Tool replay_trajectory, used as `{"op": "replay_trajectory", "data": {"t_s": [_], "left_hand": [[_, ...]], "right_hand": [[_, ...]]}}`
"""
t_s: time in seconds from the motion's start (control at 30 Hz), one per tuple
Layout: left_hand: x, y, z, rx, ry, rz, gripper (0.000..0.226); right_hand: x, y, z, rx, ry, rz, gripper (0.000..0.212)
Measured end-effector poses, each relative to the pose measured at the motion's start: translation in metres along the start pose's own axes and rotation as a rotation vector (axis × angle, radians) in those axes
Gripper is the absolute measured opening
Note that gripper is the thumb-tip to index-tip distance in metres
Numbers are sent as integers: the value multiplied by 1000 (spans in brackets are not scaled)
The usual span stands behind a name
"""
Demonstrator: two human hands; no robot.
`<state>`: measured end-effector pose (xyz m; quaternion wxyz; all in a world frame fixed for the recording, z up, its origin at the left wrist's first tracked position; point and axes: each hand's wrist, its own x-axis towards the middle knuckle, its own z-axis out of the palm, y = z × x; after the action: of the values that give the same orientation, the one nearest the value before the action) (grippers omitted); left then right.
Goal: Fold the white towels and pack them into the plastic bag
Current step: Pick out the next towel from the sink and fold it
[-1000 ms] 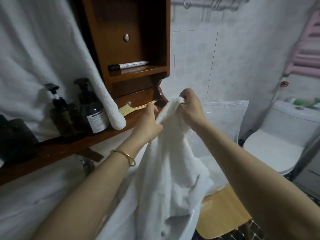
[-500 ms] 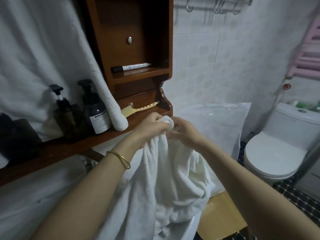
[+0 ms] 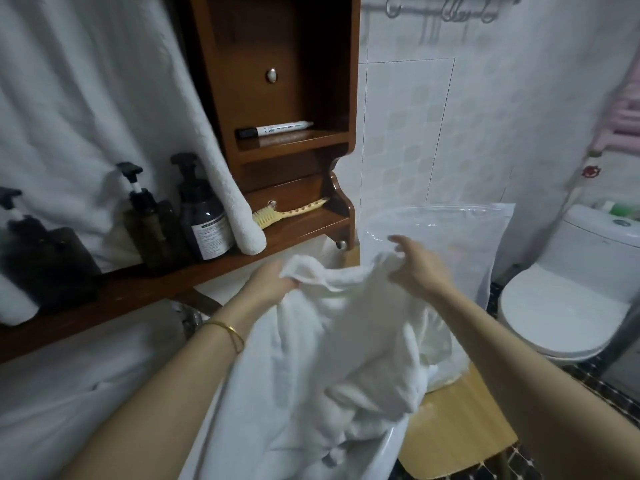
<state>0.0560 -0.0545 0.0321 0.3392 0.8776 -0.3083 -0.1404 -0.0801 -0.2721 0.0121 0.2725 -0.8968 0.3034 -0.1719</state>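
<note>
A white towel (image 3: 332,348) hangs crumpled in front of me over the sink edge. My left hand (image 3: 268,284) grips a bunched corner of it at the upper left. My right hand (image 3: 417,266) pinches the towel's upper edge further right, index finger stretched out. Just behind my right hand a clear plastic bag (image 3: 460,233) stands upright on a wooden stool (image 3: 453,431). Another white towel (image 3: 86,109) hangs at the upper left, its rolled end resting on the shelf.
A wooden shelf (image 3: 138,289) on the left holds several dark pump bottles (image 3: 202,216) and a yellow brush (image 3: 287,213). A marker (image 3: 275,128) lies in the wooden cabinet above. A white toilet (image 3: 568,299) stands at the right. The floor is dark tile.
Both hands have dropped from chest height and moved apart, spreading the towel's top edge. The right hand has shifted right toward the plastic bag.
</note>
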Motion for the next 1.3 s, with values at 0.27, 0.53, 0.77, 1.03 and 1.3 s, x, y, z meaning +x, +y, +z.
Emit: {"op": "replay_trajectory", "data": {"t_s": [0.27, 0.53, 0.77, 1.03, 1.3], "left_hand": [[6, 66, -11, 48, 119, 291, 16], [10, 17, 3, 608, 178, 84, 36], [13, 51, -7, -390, -100, -80, 21], [28, 62, -12, 395, 229, 204, 31], [27, 3, 9, 651, 136, 61, 35]], "right_hand": [[8, -41, 19, 337, 99, -190, 23], [42, 24, -13, 298, 332, 316, 21], [-2, -35, 18, 418, -213, -267, 77], [16, -33, 6, 503, 232, 7, 19], [29, 41, -15, 410, 398, 583, 16]]}}
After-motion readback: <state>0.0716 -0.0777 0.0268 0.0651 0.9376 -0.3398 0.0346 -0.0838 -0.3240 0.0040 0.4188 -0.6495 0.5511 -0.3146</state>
